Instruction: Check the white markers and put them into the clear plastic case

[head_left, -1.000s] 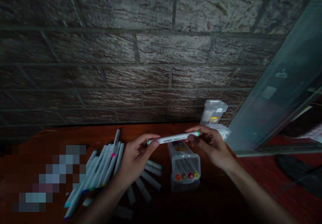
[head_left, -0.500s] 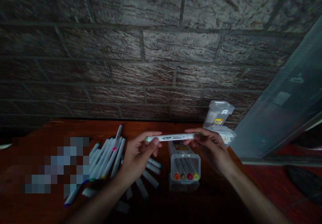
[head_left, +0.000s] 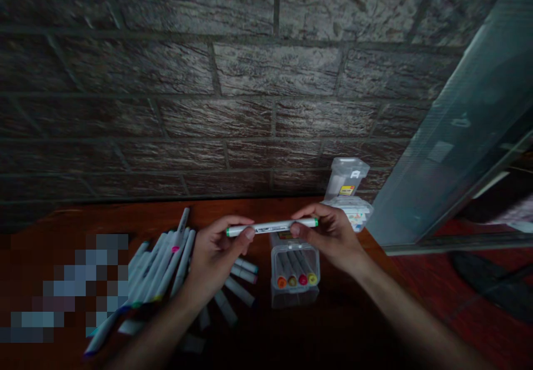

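A white marker (head_left: 270,227) with green ends lies level across both hands, above the table. My left hand (head_left: 220,248) is closed round its left part, the thumb in front. Near its right end, my right hand (head_left: 328,237) pinches the marker between thumb and fingers. Below and between the hands lies a clear plastic marker case (head_left: 295,289), its end facing me, with orange, brownish, red and yellow marker ends showing. Many loose white markers (head_left: 162,264) are spread left of my left hand, and others fan out under that wrist.
An upright clear plastic container (head_left: 347,178) and another clear box (head_left: 360,214) stand at the table's back right. A textured brick wall (head_left: 250,120) rises behind the wooden table (head_left: 104,212). On the right is a translucent panel (head_left: 433,131) above a red floor (head_left: 425,281).
The right thumb has shifted left along the marker, so its green right end now shows. The view has turned slightly right, so everything appears further left. Both hands still hold the marker.
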### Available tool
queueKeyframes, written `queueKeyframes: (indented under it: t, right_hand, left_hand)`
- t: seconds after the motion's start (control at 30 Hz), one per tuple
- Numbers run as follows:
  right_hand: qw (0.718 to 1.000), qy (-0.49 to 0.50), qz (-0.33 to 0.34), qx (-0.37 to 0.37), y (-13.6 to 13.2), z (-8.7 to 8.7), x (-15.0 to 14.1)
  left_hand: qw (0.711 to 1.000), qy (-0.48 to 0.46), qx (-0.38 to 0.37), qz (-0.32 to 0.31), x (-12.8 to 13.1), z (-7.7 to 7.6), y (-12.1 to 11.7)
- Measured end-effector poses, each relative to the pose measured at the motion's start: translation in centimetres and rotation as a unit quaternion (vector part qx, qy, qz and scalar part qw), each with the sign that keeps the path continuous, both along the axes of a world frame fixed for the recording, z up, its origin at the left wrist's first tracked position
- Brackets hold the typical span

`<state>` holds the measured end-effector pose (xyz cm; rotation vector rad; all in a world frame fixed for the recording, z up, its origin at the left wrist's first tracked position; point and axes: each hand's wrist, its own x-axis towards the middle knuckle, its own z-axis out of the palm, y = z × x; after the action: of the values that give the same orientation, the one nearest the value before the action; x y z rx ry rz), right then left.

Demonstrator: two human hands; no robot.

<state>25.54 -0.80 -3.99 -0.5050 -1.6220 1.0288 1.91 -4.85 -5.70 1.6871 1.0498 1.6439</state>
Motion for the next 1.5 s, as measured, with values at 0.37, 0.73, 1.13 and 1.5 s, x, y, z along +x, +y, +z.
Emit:
queueKeyframes:
  t: [0.37, 0.73, 1.13, 1.5]
  right_hand:
    - [1.0, 0.002, -0.011, -0.001, 0.2, -0.1, -0.2]
    - [1.0, 0.009, 0.003, -0.018, 0.6, -0.3, 0.2]
    - [0.999, 0.019, 0.004, -0.035, 0.9, -0.6, 0.1]
    - [0.994, 0.076, 0.018, -0.078, 2.0, -1.1, 0.3]
  left_hand:
    - [1.0, -0.009, -0.008, -0.015, 0.0, 0.4, 0.1]
    - [0.995, -0.07, -0.023, -0.064, -0.3, -0.2, 0.3]
    - [0.996, -0.059, -0.031, -0.051, -0.2, -0.4, 0.3]
    - [0.985, -0.142, -0.037, -0.09, -0.6, -0.3, 1.0]
